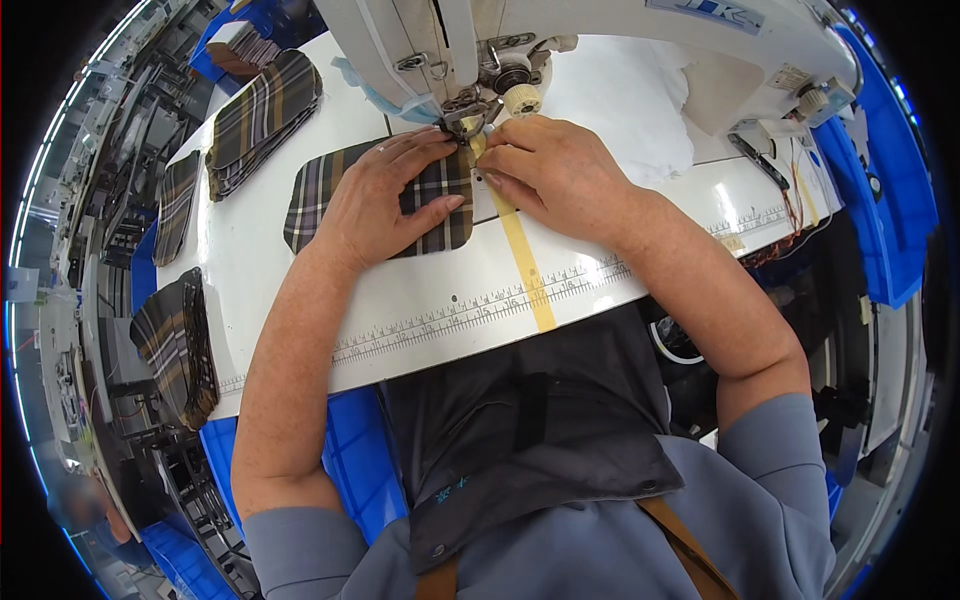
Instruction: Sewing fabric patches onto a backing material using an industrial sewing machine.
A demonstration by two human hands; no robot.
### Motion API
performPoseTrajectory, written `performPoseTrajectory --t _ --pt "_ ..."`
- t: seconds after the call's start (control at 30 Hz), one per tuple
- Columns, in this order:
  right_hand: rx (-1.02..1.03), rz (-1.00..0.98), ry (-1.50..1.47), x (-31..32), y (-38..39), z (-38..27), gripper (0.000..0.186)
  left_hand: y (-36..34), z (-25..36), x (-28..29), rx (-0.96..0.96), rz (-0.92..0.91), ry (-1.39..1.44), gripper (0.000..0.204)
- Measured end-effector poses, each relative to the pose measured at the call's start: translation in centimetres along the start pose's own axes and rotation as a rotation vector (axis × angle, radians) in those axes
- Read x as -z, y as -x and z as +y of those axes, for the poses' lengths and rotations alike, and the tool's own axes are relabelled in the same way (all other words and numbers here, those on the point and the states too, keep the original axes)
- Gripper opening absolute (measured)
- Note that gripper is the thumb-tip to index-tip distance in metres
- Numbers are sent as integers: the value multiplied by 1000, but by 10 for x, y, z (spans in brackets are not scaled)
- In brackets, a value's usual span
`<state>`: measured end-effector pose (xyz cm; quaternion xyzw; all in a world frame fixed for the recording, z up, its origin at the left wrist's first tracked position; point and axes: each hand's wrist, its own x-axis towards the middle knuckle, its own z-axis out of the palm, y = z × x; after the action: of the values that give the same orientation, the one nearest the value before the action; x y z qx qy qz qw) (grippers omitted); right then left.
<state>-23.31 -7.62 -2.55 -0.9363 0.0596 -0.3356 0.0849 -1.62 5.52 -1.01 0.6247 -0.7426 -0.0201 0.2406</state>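
Observation:
Beside the presser foot (466, 126) of a white sewing machine lies a plaid fabric piece (445, 230) with rounded corners. My left hand (375, 200) rests on it, fingers stretched toward the needle area and thumb apart. My right hand (555, 178) is closed just right of the foot, fingertips at a yellow tape strip (520, 245) that runs over the table toward me; what they pinch is hidden.
Plaid stacks (255, 125) sit on the table's left (250, 260), another (170, 340) at its corner. White cloth (620, 110) and dark thread snips (760, 160) are to the right. Blue bins (880, 200) flank the table. A co-worker (85, 510) appears at lower left.

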Motion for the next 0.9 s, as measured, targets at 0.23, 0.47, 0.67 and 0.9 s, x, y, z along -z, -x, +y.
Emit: performPoseTrajectory --t 0.23,0.47,0.67,0.9 --pt "25 -60 -11 3 1 0 23 12 13 -2 20 -69 -37 64" --pt "69 -87 -11 6 0 -1 31 28 22 8 110 -107 -232 76" --pt "126 -95 -101 5 2 -4 25 31 26 21 -34 -117 7 68" --pt "104 -84 -153 4 2 1 26 22 47 17 31 -51 -26 21"
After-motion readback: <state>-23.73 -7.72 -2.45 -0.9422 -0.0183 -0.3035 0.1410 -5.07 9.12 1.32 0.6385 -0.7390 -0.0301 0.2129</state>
